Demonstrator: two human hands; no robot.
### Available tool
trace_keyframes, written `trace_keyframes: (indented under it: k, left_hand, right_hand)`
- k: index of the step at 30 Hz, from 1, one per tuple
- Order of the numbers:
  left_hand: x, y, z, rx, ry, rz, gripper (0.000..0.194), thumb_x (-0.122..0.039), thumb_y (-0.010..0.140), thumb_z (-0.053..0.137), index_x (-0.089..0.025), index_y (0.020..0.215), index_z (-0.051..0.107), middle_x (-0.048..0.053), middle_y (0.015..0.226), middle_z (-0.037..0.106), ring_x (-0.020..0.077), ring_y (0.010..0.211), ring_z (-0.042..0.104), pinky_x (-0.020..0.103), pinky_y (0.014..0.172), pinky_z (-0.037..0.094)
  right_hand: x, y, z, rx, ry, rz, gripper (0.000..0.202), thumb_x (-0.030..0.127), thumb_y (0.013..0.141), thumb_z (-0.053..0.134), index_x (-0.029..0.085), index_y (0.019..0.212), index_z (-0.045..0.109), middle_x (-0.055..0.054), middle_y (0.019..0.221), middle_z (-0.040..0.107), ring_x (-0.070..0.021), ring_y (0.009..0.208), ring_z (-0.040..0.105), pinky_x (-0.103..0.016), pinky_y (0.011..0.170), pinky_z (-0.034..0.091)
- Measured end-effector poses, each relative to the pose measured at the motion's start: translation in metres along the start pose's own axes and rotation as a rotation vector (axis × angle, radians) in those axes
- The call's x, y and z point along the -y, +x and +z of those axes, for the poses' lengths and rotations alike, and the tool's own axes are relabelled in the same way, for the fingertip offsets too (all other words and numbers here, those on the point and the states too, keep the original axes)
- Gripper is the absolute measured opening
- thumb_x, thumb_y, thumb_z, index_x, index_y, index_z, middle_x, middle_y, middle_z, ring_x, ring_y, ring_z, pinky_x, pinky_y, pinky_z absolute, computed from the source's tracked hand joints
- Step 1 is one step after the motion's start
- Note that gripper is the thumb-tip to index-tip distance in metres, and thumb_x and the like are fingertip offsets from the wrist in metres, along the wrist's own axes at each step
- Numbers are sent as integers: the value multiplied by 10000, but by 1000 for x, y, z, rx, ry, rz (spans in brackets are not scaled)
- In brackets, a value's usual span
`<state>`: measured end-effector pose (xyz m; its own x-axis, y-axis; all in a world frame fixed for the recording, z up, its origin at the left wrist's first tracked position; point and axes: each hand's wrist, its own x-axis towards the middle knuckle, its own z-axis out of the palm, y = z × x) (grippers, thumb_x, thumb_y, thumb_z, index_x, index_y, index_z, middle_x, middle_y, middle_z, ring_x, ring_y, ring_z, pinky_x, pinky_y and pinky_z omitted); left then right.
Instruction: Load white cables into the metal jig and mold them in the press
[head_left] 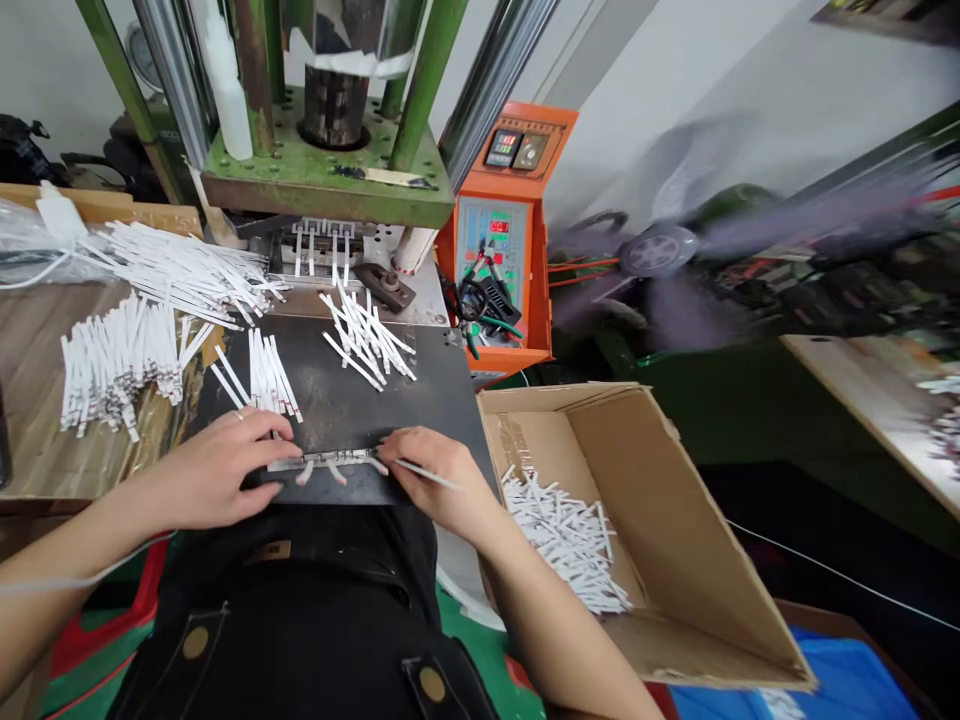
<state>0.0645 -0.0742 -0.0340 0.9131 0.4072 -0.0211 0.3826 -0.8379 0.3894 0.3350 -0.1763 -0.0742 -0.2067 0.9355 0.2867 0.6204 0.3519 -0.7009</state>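
A narrow metal bar with slots [324, 459] lies near the front edge of the dark plate [315, 365], with a few short white strips poking out toward me. At its left end, my left hand [232, 462] rests with fingers stretched out and thumb apart, the index finger touching the bar. My right hand [431, 470] is closed at the right end, its fingertips pinching a thin pale stick [427, 472]; whether this is a tool or a strip is unclear. Behind the bar lie two small bunches of white strips, one on the left [268, 372] and another [367, 338] farther right.
Bigger heaps of white strips [124, 360] cover the left table. A green press [330, 190] stands behind the plate, beside an orange control box [536, 270]. At right, a cardboard box [637, 480] holds many strips. A fan [658, 250] spins beyond.
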Motion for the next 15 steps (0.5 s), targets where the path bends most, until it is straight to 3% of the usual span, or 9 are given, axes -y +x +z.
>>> trace_keyframes:
  k: [5, 9, 12, 15]
  left_hand:
    - [0, 6, 7, 6, -13, 31, 222, -264, 953, 452, -188, 1041, 641, 82, 945, 625, 211, 935, 564, 355, 876, 458]
    - [29, 7, -16, -8, -109, 43, 268, -341, 941, 505, -198, 1120, 643, 89, 1062, 656, 194, 987, 599, 326, 906, 487]
    - [69, 30, -41, -46, -40, -63, 326, -374, 936, 487, -223, 1181, 639, 88, 1144, 656, 215, 1051, 602, 382, 957, 489]
    - [114, 80, -59, -134, 68, -150, 392, -253, 886, 492, -128, 1240, 603, 154, 1297, 574, 262, 1227, 511, 439, 1080, 384]
  right_hand:
    - [11, -1, 0, 101, -121, 37, 182, 160, 921, 492, 189, 831, 647, -86, 826, 673, -198, 879, 625, -305, 780, 498]
    - [1, 16, -25, 278, 75, -12, 200, 159, 932, 469, 185, 982, 662, -82, 940, 704, -171, 917, 649, -288, 816, 515]
    - [-27, 58, -51, 299, 38, -35, 230, 200, 930, 485, 198, 1077, 661, -74, 1073, 705, -172, 1000, 654, -321, 909, 507]
    - [-65, 137, -59, 66, -242, 30, 287, 174, 912, 448, 156, 1108, 657, -106, 1133, 684, -216, 1061, 632, -379, 975, 471]
